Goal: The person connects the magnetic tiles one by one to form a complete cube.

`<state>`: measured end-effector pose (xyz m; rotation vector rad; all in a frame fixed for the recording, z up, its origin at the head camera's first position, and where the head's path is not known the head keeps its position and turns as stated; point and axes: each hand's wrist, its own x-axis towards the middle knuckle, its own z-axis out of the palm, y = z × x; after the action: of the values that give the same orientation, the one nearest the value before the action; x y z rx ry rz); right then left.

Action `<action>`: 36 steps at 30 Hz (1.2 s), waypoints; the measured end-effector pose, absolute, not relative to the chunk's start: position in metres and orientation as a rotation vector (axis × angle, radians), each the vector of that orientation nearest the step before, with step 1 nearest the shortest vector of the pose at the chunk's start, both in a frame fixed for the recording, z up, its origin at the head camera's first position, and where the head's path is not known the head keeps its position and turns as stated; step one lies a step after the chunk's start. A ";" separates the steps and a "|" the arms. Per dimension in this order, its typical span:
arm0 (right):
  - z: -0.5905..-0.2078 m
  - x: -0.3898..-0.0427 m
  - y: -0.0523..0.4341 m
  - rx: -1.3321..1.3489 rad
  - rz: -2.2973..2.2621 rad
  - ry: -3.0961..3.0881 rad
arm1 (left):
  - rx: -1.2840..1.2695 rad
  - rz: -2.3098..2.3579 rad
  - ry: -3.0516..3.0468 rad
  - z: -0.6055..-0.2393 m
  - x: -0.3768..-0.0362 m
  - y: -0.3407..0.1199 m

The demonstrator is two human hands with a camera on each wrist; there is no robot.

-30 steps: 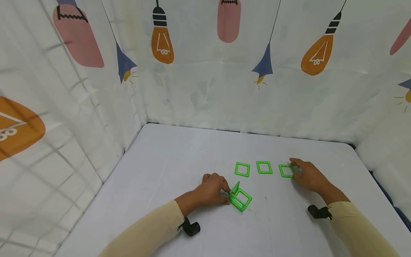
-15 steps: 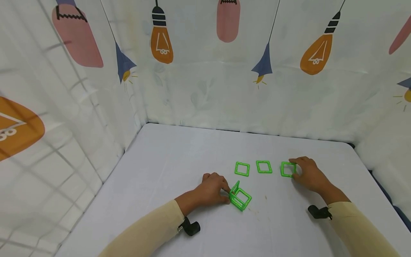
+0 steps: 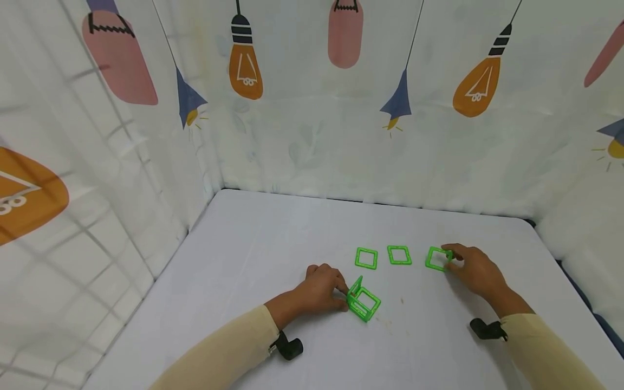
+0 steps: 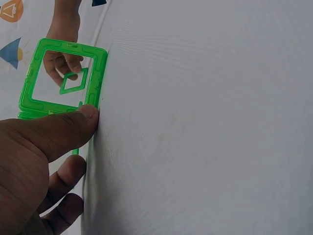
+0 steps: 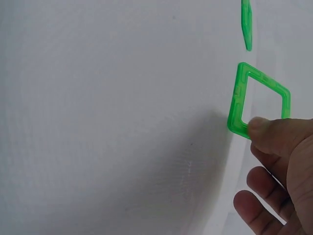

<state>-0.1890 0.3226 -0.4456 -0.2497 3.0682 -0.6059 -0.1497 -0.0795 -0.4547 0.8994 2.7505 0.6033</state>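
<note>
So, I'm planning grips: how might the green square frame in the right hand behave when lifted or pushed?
The green square frame is probably light, being thin with an open middle. It looks stiff: no sag shows beyond the right hand. Straight sides suggest it may slide, not roll.

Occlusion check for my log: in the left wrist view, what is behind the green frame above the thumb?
Through the opening of the green frame, the right hand shows, pinching another green square. The frame's top bar covers part of that hand; what its other bars cover can't be told.
</note>
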 end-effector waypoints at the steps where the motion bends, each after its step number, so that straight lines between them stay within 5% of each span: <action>1: -0.445 -0.188 0.323 -0.247 -0.607 3.073 | 0.901 0.604 2.751 -0.455 -0.150 -0.080; 36: -0.432 -0.154 0.296 -0.311 -0.778 3.093 | 0.909 0.594 2.764 -0.455 -0.149 -0.080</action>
<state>-0.1538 0.2958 -0.4323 -0.3114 3.0931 -0.7776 -0.1490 -0.0797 -0.4555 0.9087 2.7639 0.5936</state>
